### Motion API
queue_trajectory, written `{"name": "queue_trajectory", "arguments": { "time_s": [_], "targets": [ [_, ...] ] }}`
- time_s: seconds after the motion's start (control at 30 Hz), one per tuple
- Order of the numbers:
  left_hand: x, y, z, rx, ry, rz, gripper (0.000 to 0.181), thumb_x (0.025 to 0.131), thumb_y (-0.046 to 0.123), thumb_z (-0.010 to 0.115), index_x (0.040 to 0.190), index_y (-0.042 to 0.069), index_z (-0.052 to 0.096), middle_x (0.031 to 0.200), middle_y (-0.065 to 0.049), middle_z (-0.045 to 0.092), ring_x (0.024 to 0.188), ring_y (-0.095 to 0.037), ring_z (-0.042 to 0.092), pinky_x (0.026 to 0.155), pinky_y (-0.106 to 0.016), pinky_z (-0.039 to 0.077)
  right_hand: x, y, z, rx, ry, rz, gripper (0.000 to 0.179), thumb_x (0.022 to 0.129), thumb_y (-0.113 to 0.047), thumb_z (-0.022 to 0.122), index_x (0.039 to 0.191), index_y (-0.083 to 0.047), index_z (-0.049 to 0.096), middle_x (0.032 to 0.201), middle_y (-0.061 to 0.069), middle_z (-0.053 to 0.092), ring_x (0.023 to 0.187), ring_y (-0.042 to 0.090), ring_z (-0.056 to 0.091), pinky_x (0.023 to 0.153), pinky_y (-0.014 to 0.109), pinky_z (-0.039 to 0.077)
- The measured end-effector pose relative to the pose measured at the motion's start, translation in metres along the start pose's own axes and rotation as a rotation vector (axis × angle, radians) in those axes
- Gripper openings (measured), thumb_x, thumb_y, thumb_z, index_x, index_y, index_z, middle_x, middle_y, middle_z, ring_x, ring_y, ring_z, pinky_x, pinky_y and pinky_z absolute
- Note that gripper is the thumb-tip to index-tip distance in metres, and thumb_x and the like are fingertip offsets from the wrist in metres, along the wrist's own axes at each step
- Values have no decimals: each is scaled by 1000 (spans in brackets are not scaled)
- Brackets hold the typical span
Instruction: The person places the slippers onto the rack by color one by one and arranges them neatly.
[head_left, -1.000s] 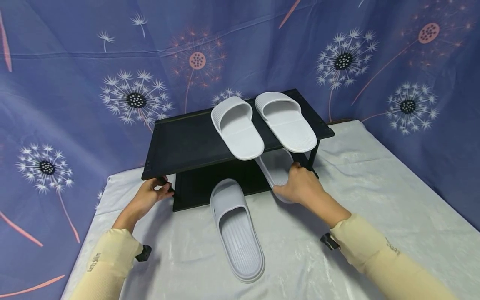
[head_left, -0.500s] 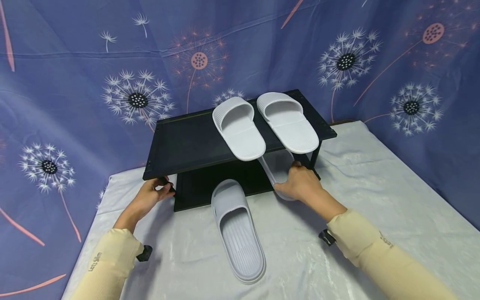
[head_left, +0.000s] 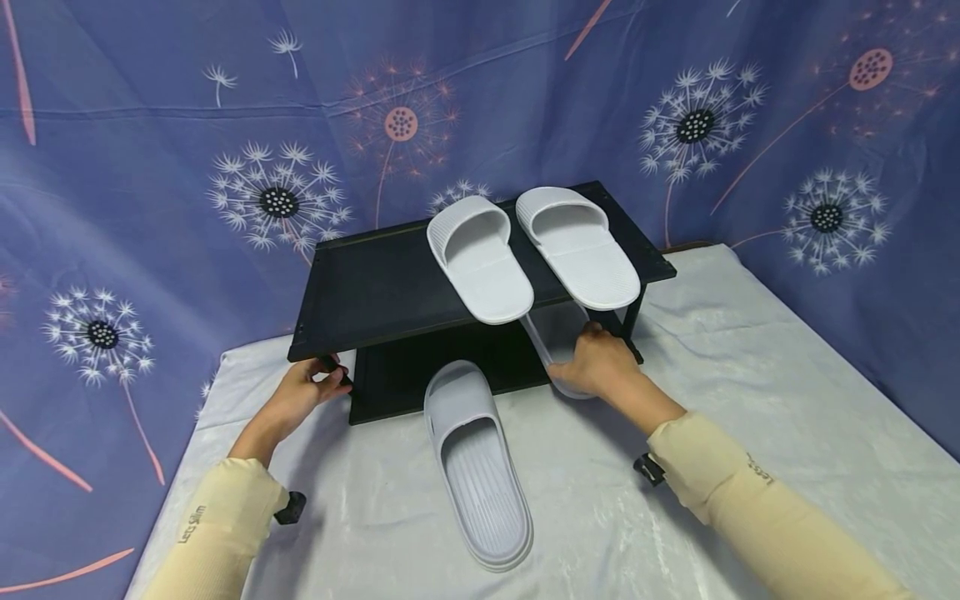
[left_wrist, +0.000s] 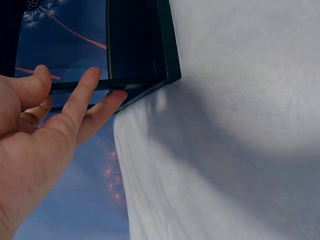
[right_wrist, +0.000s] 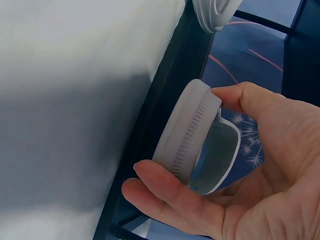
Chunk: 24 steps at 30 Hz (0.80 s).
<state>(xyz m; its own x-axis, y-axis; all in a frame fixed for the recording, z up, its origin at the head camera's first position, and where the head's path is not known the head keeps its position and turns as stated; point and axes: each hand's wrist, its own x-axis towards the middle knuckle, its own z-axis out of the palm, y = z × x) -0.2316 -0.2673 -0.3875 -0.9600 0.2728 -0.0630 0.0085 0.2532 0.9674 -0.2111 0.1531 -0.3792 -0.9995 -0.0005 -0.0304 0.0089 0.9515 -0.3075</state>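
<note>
In the head view, a black two-tier shoe rack [head_left: 367, 279] carries two white slippers, one [head_left: 491, 279] near the middle of its top board and one [head_left: 588, 254] at the right. My right hand [head_left: 600, 362] grips the heel end of a grey slipper [head_left: 557, 333] on the lower tier; the upper board and the white slippers hide its front. Thumb and fingers hold that heel [right_wrist: 182, 135] from both sides in the right wrist view. My left hand [head_left: 296, 396] holds the rack's left front leg [left_wrist: 140, 83] between thumb and fingers. Another grey slipper [head_left: 483, 475] lies toe against the lower board's front edge.
A pale cloth [head_left: 750, 367] covers the table under the rack. Behind it hangs a blue curtain [head_left: 480, 100] with dandelion prints. The lower board [head_left: 397, 367] runs between the rack's legs, close beneath the upper one.
My right hand has slid the grey slipper a little farther back on the lower tier. The left hand keeps its hold on the leg. The whole head view has shifted slightly.
</note>
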Motion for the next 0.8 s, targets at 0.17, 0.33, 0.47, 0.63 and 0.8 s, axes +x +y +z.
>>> {"name": "queue_trajectory", "arguments": {
  "time_s": [0.17,0.33,0.47,0.63,0.8],
  "targets": [
    [0,1,0,1,-9,-8,24,89,-4,43,107,8,32,109,-17,28,99,-32,39,89,-45,45,2,1,2,-3,-16,5,92,67,-53,61,114,22,33,101,31,50,91,43,52,76,52,47],
    [-1,2,1,-3,-7,-1,24,89,-5,44,107,8,32,108,-17,28,99,-31,39,89,-43,46,3,1,6,3,-28,11,91,67,-53,62,114,20,35,105,30,49,92,43,51,77,52,47],
    [-1,1,1,-6,-7,-2,26,89,-4,44,109,10,32,109,-16,28,99,-31,39,89,-43,46,5,2,8,-6,-37,4,90,67,-52,62,114,20,36,106,30,48,92,42,51,76,51,48],
    [0,1,1,-1,-4,-1,28,89,-5,44,110,11,32,109,-17,28,99,-31,38,88,-43,46,7,1,11,-25,-54,10,92,67,-52,62,115,21,33,106,30,47,92,42,51,76,51,48],
    [-1,2,1,1,1,-7,29,89,-6,43,109,11,32,107,-16,28,98,-31,38,89,-44,46,9,0,15,-18,-70,25,95,67,-52,63,118,22,29,109,30,45,93,42,51,79,50,48]
  ]
}}
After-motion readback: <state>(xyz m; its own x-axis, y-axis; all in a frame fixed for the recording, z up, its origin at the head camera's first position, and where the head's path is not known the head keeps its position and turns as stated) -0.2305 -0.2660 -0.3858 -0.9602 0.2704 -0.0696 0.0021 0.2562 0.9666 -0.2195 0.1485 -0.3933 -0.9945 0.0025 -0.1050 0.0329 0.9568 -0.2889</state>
